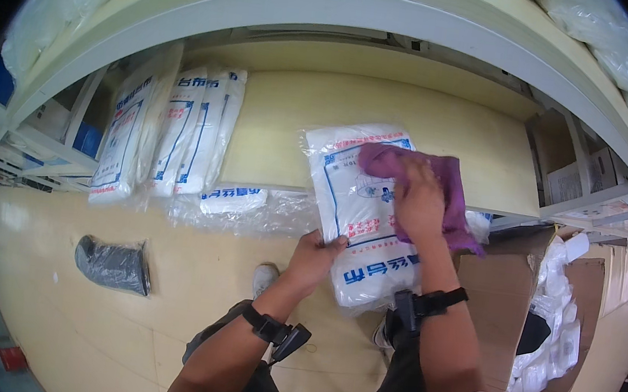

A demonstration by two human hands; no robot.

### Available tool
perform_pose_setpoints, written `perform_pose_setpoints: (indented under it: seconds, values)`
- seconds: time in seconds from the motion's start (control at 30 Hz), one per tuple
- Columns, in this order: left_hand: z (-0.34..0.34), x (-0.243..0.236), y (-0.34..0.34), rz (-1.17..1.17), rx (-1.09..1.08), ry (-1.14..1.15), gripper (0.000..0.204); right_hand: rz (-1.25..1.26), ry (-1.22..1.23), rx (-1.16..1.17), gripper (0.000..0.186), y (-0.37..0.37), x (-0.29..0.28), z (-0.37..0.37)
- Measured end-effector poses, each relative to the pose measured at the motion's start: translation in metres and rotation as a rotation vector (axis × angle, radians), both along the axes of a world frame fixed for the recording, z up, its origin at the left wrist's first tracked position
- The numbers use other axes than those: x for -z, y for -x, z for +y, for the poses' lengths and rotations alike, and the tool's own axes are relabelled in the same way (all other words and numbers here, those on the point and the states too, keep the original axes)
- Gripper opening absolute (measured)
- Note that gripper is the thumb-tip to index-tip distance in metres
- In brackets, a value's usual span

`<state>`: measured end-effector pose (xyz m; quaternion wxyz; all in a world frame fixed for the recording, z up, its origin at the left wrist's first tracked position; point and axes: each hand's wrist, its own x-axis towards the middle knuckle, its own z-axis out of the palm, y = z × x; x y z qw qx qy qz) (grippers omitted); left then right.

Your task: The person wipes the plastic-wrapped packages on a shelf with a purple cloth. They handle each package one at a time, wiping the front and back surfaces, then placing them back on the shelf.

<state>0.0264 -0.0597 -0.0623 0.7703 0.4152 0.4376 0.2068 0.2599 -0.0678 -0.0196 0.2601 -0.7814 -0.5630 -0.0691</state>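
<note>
A white plastic-wrapped package [337, 187] with blue and red print lies tilted across the front edge of a pale shelf [275, 132], its near end jutting out over the floor. My left hand [314, 257] grips the package's left side near that end, the thumb on top. On its upper right part, my right hand [418, 201] presses a crumpled purple cloth [452, 189] against the wrapping. Part of the cloth drapes off to the right of the hand. The fingertips of my left hand are hidden under the package.
Several similar packages [194, 134] stand leaning at the shelf's left. Clear plastic wrap and another package [235, 200] lie below the shelf edge. A dark bagged bundle [113, 264] rests on the floor. At the right, an open cardboard box [489, 315] holds white plastic-wrapped items [552, 335].
</note>
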Motion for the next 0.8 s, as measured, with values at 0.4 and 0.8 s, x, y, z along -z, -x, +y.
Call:
perform_pose_setpoints:
  seconds: [0.4,0.8]
  values:
    - [0.009,0.005,-0.011,0.221,0.028,-0.454,0.035,0.194,-0.473,-0.090,0.052,0.029,-0.051,0.007]
    - [0.015,0.012,0.007,0.386,0.076,-0.476,0.033,0.026,0.052,0.141,0.041,-0.009,0.002,0.007]
